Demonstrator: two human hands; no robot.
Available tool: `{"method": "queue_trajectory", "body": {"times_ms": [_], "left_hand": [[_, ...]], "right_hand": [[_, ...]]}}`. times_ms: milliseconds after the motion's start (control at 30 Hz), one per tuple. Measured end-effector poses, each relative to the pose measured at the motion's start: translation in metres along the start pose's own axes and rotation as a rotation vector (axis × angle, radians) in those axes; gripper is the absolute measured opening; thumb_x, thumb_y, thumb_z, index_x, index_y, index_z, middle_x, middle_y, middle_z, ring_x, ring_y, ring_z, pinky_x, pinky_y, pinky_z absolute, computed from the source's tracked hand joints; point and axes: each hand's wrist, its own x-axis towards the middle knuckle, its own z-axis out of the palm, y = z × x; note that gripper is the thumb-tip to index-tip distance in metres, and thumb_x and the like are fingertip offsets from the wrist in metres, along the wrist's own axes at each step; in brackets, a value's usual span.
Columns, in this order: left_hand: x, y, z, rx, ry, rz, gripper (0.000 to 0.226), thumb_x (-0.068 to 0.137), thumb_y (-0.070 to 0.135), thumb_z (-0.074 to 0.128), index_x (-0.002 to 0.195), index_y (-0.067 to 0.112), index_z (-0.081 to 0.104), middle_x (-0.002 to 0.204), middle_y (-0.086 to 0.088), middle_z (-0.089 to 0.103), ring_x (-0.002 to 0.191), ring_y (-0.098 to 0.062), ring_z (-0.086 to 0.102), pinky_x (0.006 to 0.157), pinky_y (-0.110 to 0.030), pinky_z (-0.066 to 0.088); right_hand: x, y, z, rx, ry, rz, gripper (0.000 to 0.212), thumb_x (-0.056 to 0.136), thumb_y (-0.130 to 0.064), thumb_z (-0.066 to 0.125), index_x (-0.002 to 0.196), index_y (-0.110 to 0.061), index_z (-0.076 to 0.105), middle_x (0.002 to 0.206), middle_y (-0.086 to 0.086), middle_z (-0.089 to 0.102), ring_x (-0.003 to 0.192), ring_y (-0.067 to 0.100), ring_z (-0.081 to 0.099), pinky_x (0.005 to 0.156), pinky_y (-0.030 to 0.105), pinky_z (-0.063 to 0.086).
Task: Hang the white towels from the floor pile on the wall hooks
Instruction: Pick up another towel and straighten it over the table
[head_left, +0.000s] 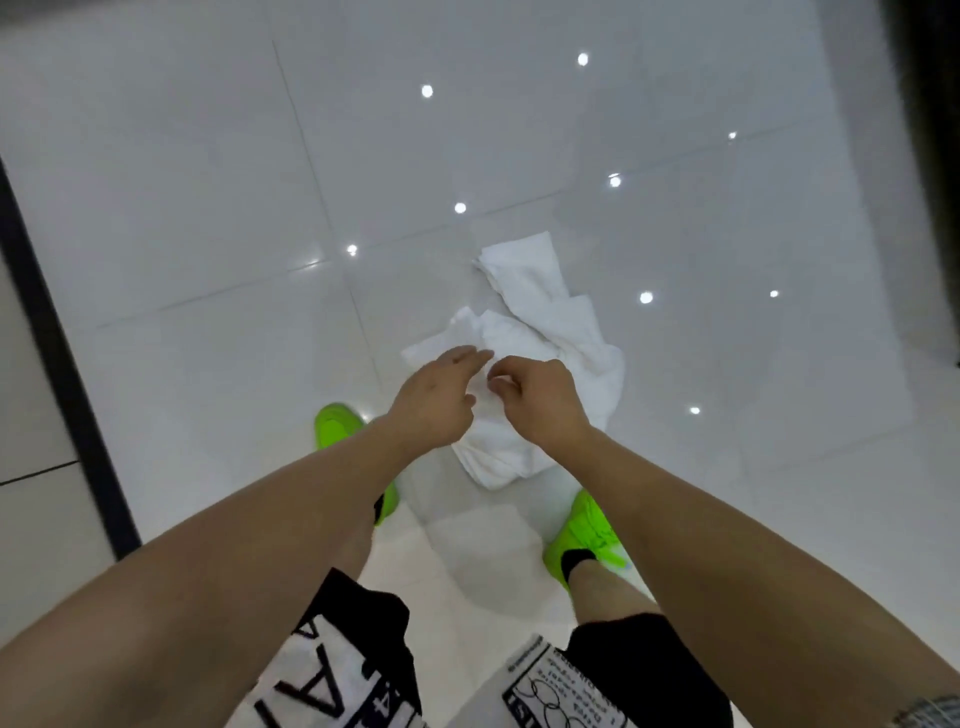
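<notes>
The pile of white towels (540, 358) lies crumpled on the glossy white tiled floor (208, 182), its long axis running from just in front of the person's bright green shoes (337, 423) away and slightly rightward, the far end a flatter folded strip. Both bare arms reach down over the near half: the left hand (436, 400) is open with fingers stretched forward, holding nothing, while the right hand (537, 397) is curled loosely above the cloth, and I cannot tell whether it has pinched any. Ceiling lights glint in the tiles, and a dark strip (62, 353) borders the floor at left.
</notes>
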Motion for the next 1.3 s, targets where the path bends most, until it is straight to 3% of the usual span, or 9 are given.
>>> {"method": "queue_trajectory", "body": {"times_ms": [167, 367, 467, 533, 700, 833, 1033, 1167, 1300], "left_hand": [[-0.037, 0.099, -0.076, 0.162, -0.010, 0.125, 0.021, 0.091, 0.023, 0.062, 0.111, 0.026, 0.067, 0.109, 0.000, 0.067, 0.103, -0.022, 0.060, 0.079, -0.028, 0.043], [-0.067, 0.284, -0.168, 0.405, 0.100, 0.374, 0.013, 0.091, 0.032, 0.061, 0.095, 0.023, 0.070, 0.085, 0.006, 0.063, 0.089, -0.018, 0.058, 0.070, -0.026, 0.038], [-0.091, 0.397, -0.190, 0.476, 0.238, 0.529, 0.011, 0.091, 0.028, 0.059, 0.092, 0.024, 0.070, 0.086, 0.005, 0.066, 0.084, -0.016, 0.056, 0.069, -0.026, 0.039], [-0.110, 0.470, -0.190, 0.539, 0.328, 0.612, 0.009, 0.092, 0.033, 0.057, 0.087, 0.031, 0.063, 0.082, 0.007, 0.063, 0.081, -0.017, 0.056, 0.066, -0.027, 0.038], [-0.150, 0.624, -0.157, 0.593, 0.523, 0.820, 0.012, 0.093, 0.040, 0.055, 0.084, 0.032, 0.059, 0.072, 0.012, 0.053, 0.077, -0.016, 0.051, 0.067, -0.030, 0.039], [-0.169, 0.720, -0.123, 0.570, 0.622, 0.949, 0.014, 0.093, 0.035, 0.052, 0.082, 0.027, 0.055, 0.070, 0.010, 0.054, 0.074, -0.019, 0.050, 0.064, -0.032, 0.035], [-0.158, 0.827, -0.088, 0.497, 0.767, 0.965, 0.019, 0.094, 0.038, 0.050, 0.076, 0.031, 0.048, 0.064, 0.012, 0.042, 0.059, -0.010, 0.038, 0.052, -0.029, 0.026], [-0.140, 0.900, -0.040, 0.443, 0.615, 0.890, 0.009, 0.094, 0.034, 0.055, 0.086, 0.030, 0.058, 0.077, 0.004, 0.058, 0.067, -0.012, 0.049, 0.056, -0.030, 0.040], [-0.140, 0.984, 0.057, 0.540, 0.048, 1.043, 0.029, 0.081, 0.027, 0.075, 0.107, 0.030, 0.063, 0.114, 0.005, 0.064, 0.101, -0.015, 0.060, 0.085, -0.036, 0.054]], "right_hand": [[-0.059, -0.050, -0.104, 0.048, 0.133, 0.031, 0.015, 0.089, -0.035, 0.069, 0.088, -0.021, 0.069, 0.057, -0.016, 0.049, 0.057, -0.002, 0.047, 0.055, 0.018, 0.032], [-0.140, -0.067, -0.277, 0.039, 0.183, -0.012, 0.029, 0.081, -0.046, 0.074, 0.071, -0.024, 0.057, 0.064, -0.012, 0.052, 0.065, 0.011, 0.052, 0.062, 0.025, 0.037], [-0.192, -0.052, -0.368, 0.060, 0.356, -0.073, 0.026, 0.076, -0.044, 0.079, 0.074, -0.025, 0.062, 0.091, -0.010, 0.058, 0.085, 0.010, 0.055, 0.072, 0.025, 0.041], [-0.232, -0.037, -0.424, 0.135, 0.494, -0.111, 0.025, 0.073, -0.044, 0.081, 0.076, -0.024, 0.066, 0.101, -0.011, 0.060, 0.092, 0.008, 0.056, 0.074, 0.022, 0.042], [-0.344, 0.018, -0.529, 0.287, 0.654, -0.082, 0.030, 0.067, -0.042, 0.084, 0.054, -0.033, 0.059, 0.050, -0.018, 0.049, 0.050, -0.001, 0.047, 0.045, 0.012, 0.033], [-0.424, 0.078, -0.578, 0.281, 0.756, 0.007, 0.038, 0.061, -0.045, 0.087, 0.064, -0.016, 0.061, 0.057, -0.013, 0.053, 0.054, 0.003, 0.047, 0.052, 0.021, 0.036], [-0.520, 0.197, -0.610, 0.171, 0.893, 0.316, 0.020, 0.072, -0.037, 0.082, 0.069, -0.020, 0.071, 0.069, -0.006, 0.066, 0.070, 0.014, 0.063, 0.059, 0.029, 0.046], [-0.581, 0.264, -0.632, 0.161, 1.091, 0.530, 0.019, 0.079, -0.036, 0.075, 0.068, -0.022, 0.069, 0.065, -0.004, 0.064, 0.067, 0.017, 0.060, 0.054, 0.029, 0.042], [-0.618, 0.311, -0.670, 0.231, 1.318, 0.581, 0.012, 0.078, -0.027, 0.071, 0.072, -0.017, 0.073, 0.072, 0.002, 0.068, 0.073, 0.020, 0.063, 0.066, 0.038, 0.055]]}}
